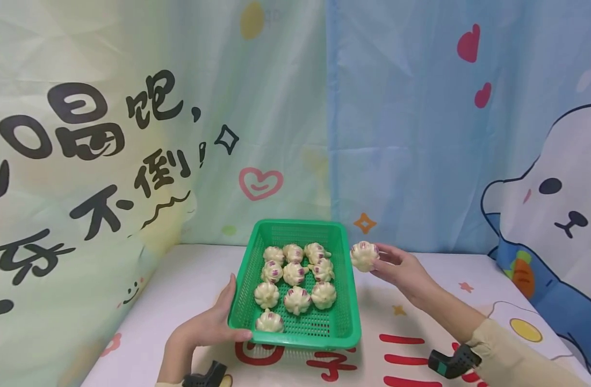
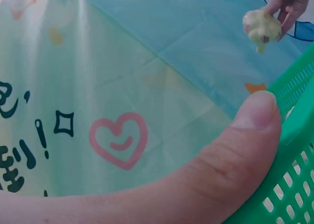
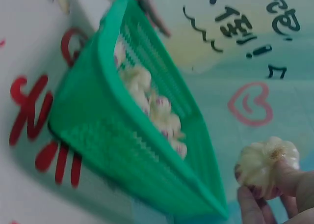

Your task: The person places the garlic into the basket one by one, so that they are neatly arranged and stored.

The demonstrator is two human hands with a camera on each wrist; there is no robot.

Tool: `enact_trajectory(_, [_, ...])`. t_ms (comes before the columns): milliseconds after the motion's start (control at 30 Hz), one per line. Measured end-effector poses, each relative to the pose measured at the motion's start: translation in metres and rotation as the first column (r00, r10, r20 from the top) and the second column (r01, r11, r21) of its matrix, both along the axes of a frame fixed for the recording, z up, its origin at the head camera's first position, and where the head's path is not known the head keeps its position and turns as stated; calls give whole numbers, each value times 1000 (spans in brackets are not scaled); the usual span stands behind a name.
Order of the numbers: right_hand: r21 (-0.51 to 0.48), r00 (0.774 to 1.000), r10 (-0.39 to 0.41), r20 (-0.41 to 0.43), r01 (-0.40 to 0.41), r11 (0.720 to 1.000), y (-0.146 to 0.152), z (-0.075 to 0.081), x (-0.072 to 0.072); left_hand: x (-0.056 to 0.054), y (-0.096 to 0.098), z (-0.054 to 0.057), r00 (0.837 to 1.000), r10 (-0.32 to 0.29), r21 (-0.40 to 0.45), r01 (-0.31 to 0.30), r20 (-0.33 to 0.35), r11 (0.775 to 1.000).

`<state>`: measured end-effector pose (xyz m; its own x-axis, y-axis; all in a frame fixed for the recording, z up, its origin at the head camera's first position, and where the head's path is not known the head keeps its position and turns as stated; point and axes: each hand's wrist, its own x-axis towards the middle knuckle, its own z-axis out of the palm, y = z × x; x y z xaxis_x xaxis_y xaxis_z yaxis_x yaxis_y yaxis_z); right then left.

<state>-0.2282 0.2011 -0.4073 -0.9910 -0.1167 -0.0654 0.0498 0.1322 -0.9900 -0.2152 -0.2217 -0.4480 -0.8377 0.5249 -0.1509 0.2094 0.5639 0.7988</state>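
A green plastic basket [image 1: 353, 322] with slotted walls holds several garlic bulbs [image 1: 297, 300], cream with purple streaks. At its near left corner my left hand [image 1: 210, 322] grips the rim; the left wrist view shows the thumb [image 2: 255, 113] along the basket's edge. My right hand [image 1: 404, 271] pinches a single garlic bulb [image 1: 365, 256] just outside the basket's right side, raised above the table. In the right wrist view the fingertips and thumb press around that bulb [image 3: 267, 167]. The basket is tilted, its inside facing me.
Beneath lies a white table [image 1: 189, 285] with red lettering and printed figures. Behind it hangs a printed curtain [image 1: 397, 134] with hearts and dark characters, and a cartoon bear is on the right. Each wrist carries a dark strapped device [image 1: 455, 361].
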Motion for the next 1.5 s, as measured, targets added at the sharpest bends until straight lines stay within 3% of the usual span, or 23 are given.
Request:
enact_trajectory(100, [-75,998,39,59,-34,997,-14,1,1,0,0,-1,1000,-6,-4,6,4,1000])
enact_trajectory(200, [-89,992,83,93,-75,993,-27,-1,1,0,0,-1,1000,-12,-8,12,0,1000])
enact_trajectory(333, [-73,981,152,118,-144,987,-40,-5,1,0,1,-1,1000,-17,-7,17,-3,1000])
enact_trajectory(467, [4,963,238,129,-240,971,-52,-11,-3,0,2,-1,1000,-17,-3,17,-3,1000])
enact_trajectory(600, [143,939,315,141,-334,932,-62,-16,-8,0,1,-2,1000,-18,1,18,-4,1000])
enact_trajectory(667, [210,922,361,141,-384,899,-65,-18,-10,0,1,-4,1000,-17,5,17,3,1000])
enact_trajectory(833, [271,880,447,160,-474,838,-73,-19,-11,0,2,-5,1000,-24,1,24,18,1000])
enact_trajectory(1200, [378,849,511,134,-520,766,-88,-15,-14,0,1,-1,1000,-27,5,27,6,1000])
enact_trajectory(1367, [445,832,535,145,-538,716,-92,-16,-17,0,1,-2,1000,-31,10,31,-1,999])
enact_trajectory(1500, [486,830,540,144,-534,692,-97,-16,-18,-1,2,-2,999,-32,13,32,-15,999])
